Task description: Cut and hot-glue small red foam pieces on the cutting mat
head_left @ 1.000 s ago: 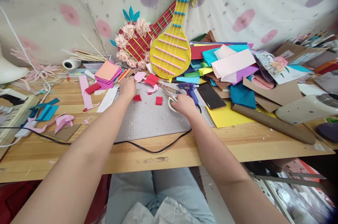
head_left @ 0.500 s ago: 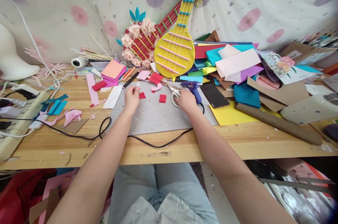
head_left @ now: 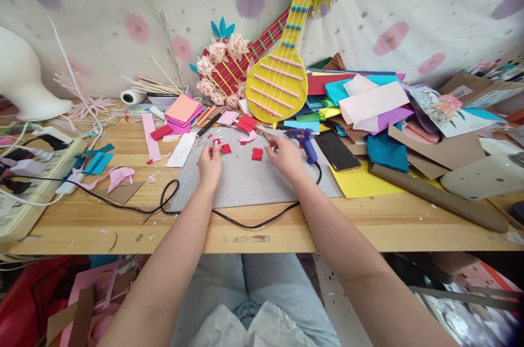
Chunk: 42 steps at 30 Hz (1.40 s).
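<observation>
The left hand [head_left: 210,160] pinches a tiny red scrap [head_left: 216,141] at its fingertips over the grey mat [head_left: 241,186]. The right hand [head_left: 285,155] lies loosely curled and empty. A red square [head_left: 257,154] sits at its nine o'clock, between both hands, nearer the right.

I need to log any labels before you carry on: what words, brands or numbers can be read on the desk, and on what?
No text can be read in this view.
Floral printed card: any print too blurred to read.
Grey cutting mat: faint grid marks only, no legible numbers.
Blue glue gun: no readable brand.
Black phone: screen dark.
</observation>
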Tool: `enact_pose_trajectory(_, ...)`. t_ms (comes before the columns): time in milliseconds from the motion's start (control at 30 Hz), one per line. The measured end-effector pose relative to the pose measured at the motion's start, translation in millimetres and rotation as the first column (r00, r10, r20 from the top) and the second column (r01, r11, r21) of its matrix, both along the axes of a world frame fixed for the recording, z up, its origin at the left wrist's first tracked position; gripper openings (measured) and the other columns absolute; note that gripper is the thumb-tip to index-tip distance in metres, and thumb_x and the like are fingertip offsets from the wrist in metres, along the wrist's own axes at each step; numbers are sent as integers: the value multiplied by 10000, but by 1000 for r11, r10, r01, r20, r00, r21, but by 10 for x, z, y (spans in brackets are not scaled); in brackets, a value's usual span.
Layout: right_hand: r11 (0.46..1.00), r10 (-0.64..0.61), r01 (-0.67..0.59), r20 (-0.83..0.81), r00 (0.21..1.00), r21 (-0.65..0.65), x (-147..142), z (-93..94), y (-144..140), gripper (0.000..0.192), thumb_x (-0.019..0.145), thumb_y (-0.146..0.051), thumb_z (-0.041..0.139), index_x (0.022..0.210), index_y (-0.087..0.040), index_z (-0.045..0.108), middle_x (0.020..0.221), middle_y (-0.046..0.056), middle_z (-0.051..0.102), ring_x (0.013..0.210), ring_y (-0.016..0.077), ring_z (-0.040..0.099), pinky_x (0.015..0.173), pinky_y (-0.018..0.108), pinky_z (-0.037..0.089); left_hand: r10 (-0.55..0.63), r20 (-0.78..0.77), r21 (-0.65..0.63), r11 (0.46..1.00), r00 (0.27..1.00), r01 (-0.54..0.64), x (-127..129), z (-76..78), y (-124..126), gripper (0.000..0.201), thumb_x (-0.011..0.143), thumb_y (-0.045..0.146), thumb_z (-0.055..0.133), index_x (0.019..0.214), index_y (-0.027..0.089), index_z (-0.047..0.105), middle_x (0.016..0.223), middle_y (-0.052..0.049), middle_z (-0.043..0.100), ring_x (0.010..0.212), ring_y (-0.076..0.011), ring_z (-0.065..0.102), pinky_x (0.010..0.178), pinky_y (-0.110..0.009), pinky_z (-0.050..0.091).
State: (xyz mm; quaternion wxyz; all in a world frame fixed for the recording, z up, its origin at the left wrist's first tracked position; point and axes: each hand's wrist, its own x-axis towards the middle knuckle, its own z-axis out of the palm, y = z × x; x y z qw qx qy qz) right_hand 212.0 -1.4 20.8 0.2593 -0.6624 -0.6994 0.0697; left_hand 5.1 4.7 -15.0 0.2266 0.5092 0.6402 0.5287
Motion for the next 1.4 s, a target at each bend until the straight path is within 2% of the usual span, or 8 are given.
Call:
enact_pose_trajectory(200,984,175,-179,-148,973,-13,-360,-39,40,251,786,-371,514,966,-200,550,937,12,652,813,132,589,709,252,410,100,-297,-50,991,950,-121,-96,103,40,210,752,386,535,798,181,542,660,-23,550,672,-177,548,667,-297,397)
enact_pose_trajectory(400,974,173,-192,-154,973,-117,-910,32,318,474,739,-395,563,1139,-170,442,1020,77,632,904,191,588,749,300,429,65,-272,-38,996,960,-78,-39,96,2,216,847,282,361,807,193,553,824,-64,625,811,-195,574,727,-301,394)
enact_pose_trajectory(500,967,162,-187,-148,976,-171,-1044,-40,450,416,738,-258,550,1129,-163,444,974,79,639,904,197,591,762,313,434,35,-218,-32,999,975,-43,-53,89,-49,230,850,265,348,805,191,561,779,-49,614,774,-179,567,710,-290,393)
enact_pose_trajectory(667,957,112,-220,-456,883,-191,-963,-129,456,303,715,-192,556,1012,-185,494,840,2,620,763,128,590,688,252,457,30,-64,-13,999,998,-31,-27,82,-60,258,750,421,536,857,187,555,610,16,506,576,-129,489,592,-256,375)
enact_pose_trajectory(900,830,119,-516,-835,538,-214,-620,1,142,239,661,-141,615,861,-177,489,609,-72,531,550,70,532,561,201,452,-182,86,-72,980,980,188,27,3,-16,209,707,379,575,673,173,557,504,37,448,446,-84,371,474,-238,282)
enact_pose_trajectory(1133,830,57,-503,-862,504,-240,-408,-70,50,230,656,-140,622,851,-172,503,577,-66,568,507,67,534,535,204,461,-294,220,-46,949,930,311,87,58,-68,284,664,450,602,751,181,570,505,48,427,471,-87,381,494,-234,282)
enact_pose_trajectory(1267,842,56,-494,-875,481,-218,-429,-149,52,244,647,-175,640,847,-179,501,630,-50,589,559,75,561,538,203,462,-352,177,-92,924,919,372,112,112,-125,248,583,369,680,681,187,543,451,78,332,421,-68,295,464,-229,226)
enact_pose_trajectory(1400,869,85,-470,-888,453,-157,-444,-187,65,279,607,-207,669,830,-181,503,591,-78,542,516,58,513,524,192,432,-318,130,-87,940,939,330,104,92,-118,145,643,303,600,613,178,532,475,55,397,457,-82,347,488,-234,265)
